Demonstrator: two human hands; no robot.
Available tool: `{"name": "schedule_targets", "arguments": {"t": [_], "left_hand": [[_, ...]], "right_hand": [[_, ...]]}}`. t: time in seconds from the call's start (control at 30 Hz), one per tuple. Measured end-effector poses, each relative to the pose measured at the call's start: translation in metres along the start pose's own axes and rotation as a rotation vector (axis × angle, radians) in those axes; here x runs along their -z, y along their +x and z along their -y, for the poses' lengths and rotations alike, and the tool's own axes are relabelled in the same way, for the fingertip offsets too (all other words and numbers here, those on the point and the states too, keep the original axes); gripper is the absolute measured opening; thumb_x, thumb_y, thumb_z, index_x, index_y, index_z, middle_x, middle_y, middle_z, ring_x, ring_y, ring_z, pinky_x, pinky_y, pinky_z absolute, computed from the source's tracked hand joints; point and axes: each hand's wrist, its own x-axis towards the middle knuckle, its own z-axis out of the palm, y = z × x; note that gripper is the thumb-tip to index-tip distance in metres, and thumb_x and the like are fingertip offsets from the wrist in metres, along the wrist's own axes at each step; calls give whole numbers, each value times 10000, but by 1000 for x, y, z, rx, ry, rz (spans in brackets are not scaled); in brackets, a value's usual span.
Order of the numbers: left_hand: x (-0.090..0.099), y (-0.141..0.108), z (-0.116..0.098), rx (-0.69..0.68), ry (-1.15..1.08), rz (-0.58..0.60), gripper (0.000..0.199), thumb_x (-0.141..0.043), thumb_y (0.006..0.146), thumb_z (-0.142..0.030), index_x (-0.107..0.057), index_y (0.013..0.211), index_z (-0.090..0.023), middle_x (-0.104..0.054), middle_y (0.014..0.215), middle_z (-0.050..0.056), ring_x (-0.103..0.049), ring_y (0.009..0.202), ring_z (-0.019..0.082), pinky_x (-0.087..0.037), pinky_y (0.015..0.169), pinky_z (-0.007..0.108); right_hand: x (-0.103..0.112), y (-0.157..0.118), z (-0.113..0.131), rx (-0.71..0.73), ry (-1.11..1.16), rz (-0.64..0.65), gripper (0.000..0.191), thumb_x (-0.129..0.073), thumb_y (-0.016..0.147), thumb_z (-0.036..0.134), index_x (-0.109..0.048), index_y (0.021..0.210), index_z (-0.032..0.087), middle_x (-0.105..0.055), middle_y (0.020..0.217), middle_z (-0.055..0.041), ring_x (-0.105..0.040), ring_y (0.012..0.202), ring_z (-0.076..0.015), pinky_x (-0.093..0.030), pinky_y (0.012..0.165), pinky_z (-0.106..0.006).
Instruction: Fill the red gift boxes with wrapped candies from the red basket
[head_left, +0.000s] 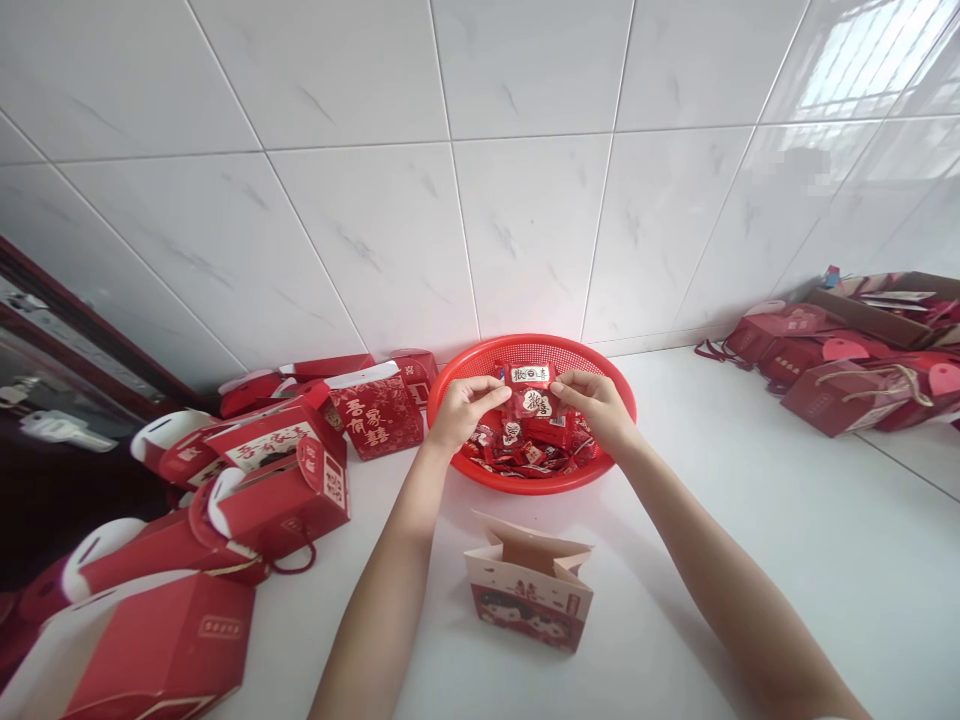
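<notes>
Over a round red plastic basket on a white counter, the person's left hand and right hand meet around two red sweet packets, one overlapping the other, held just above a loose heap of similar packets inside the basket. Fingers on both hands are bent and pinching the packets from either side, so neither hand has released them, though exactly which packet each hand grips is hard to tell. White labels on the held packets carry Chinese characters, and 喜, "joy", seems legible on the lower one; the smaller print is too small to read. Below the basket, nearer the person, a paper gift bag printed with a cartoon couple stands open, placed where either hand could reach it. Red gift boxes with white handles are pushed to the left against a white marble-look tile wall, which keeps the middle of the counter free for working, and one red bag shows large gold characters, again with 喜 among them, while more red boxes sit on the right beside a cardboard carton
</notes>
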Motion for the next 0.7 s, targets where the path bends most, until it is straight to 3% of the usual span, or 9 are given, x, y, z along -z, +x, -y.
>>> {"name": "schedule_targets", "arguments": {"t": [0.33,0.53,0.7], "left_hand": [[-2,1,-2,71,-63,14,294,-774,711,-473,-713,680,-187,-693,715,9,-631,726,191,-525,716,302],[-6,0,-6,224,-200,166,473,-817,698,-561,-736,926,-154,-751,869,56,-695,764,216,-578,719,340],[-7,-1,-5,291,-198,187,508,-884,621,-553,-726,859,-133,-750,802,64,-687,692,189,-570,626,283]], "right_hand": [[1,2,-3,13,-69,2,408,-757,734,579,-600,733,203,-645,665,-3,-595,621,-158,-525,669,-335],[0,2,-2,66,-106,20,405,-727,765,584,-593,745,202,-619,658,9,-568,596,-142,-504,634,-311],[-1,2,-3,124,-151,96,408,-715,792,582,-600,715,198,-612,653,9,-559,592,-135,-492,619,-298]]}}
